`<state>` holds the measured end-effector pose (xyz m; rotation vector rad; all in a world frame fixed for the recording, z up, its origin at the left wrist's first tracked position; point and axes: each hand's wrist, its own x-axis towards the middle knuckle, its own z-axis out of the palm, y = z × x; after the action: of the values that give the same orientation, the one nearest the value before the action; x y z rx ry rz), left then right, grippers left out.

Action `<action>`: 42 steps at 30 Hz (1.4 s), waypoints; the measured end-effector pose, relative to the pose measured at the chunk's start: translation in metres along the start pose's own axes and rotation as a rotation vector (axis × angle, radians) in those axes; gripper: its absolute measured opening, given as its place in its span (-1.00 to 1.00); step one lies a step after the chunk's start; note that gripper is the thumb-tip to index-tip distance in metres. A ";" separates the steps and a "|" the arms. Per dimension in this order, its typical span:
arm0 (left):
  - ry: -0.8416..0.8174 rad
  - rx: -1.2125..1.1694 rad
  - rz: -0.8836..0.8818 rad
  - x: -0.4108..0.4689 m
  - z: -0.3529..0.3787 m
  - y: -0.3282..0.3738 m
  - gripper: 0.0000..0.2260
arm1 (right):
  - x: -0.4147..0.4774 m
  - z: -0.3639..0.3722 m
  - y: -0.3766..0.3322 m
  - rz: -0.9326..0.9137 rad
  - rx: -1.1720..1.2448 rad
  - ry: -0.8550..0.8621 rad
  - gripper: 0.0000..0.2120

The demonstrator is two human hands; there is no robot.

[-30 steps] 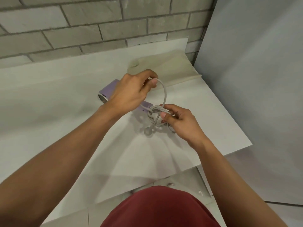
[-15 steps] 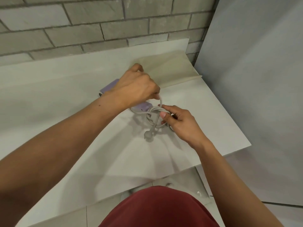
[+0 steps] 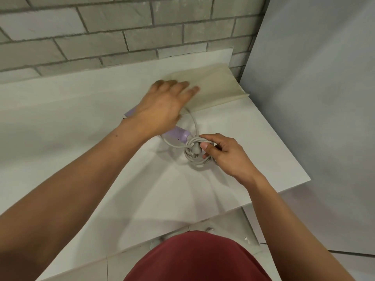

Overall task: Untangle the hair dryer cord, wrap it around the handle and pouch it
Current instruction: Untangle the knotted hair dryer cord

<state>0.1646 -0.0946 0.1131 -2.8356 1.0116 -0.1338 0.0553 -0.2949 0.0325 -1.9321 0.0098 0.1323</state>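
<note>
A lilac hair dryer (image 3: 178, 134) lies on the white table (image 3: 81, 122), mostly hidden under my left wrist. Its grey cord (image 3: 193, 123) arcs from under my left hand down to a coiled bundle beside the handle's end. My right hand (image 3: 225, 154) grips that bundle, with the grey plug (image 3: 195, 150) showing by my thumb. My left hand (image 3: 162, 104) hovers above the dryer with fingers spread and blurred, reaching over the near edge of the beige pouch (image 3: 215, 88), holding nothing that I can see.
A grey brick wall (image 3: 121, 33) backs the table. A plain grey panel (image 3: 316, 98) stands along the right side. The table's right edge and front corner lie close to my right arm. My red shirt (image 3: 194, 258) fills the bottom.
My left hand has let go of the cord loop and opened, moving back toward the pouch. The plug now sits inside the coil at my right thumb instead of lying below it.
</note>
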 end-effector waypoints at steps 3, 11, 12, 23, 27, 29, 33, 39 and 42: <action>-0.036 0.080 0.395 0.000 -0.008 0.010 -0.50 | 0.001 0.001 0.000 -0.025 -0.035 -0.006 -0.79; 0.028 -0.219 0.078 -0.019 -0.001 0.008 -0.77 | 0.006 -0.003 -0.006 -0.092 0.001 0.087 -0.73; 0.042 -0.294 0.036 -0.022 0.005 0.008 -0.78 | 0.007 -0.003 -0.006 -0.101 -0.005 0.093 -0.73; 0.111 -0.668 -0.241 -0.039 0.028 -0.018 -0.82 | 0.000 -0.005 -0.002 -0.093 0.096 0.004 -0.76; -0.148 -0.840 -0.319 -0.056 0.031 -0.038 -0.88 | -0.001 -0.001 -0.003 -0.053 0.132 0.067 -0.78; -0.293 -0.825 -0.317 -0.064 0.035 -0.049 -0.86 | 0.000 -0.001 -0.004 -0.046 0.127 0.077 -0.77; -0.623 -1.030 -0.384 -0.075 0.054 -0.054 -0.86 | 0.002 -0.001 -0.006 -0.008 0.126 0.070 -0.78; -0.717 -1.369 -0.564 -0.074 0.091 -0.037 -0.76 | 0.006 -0.004 -0.010 0.032 0.138 0.078 -0.78; -0.703 -1.599 -0.718 -0.077 0.103 -0.040 -0.51 | 0.008 -0.008 -0.010 0.033 0.133 0.081 -0.78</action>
<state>0.1436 -0.0057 0.0144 -3.5218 -0.4037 2.3139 0.0643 -0.2984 0.0442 -1.8037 0.1022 0.0732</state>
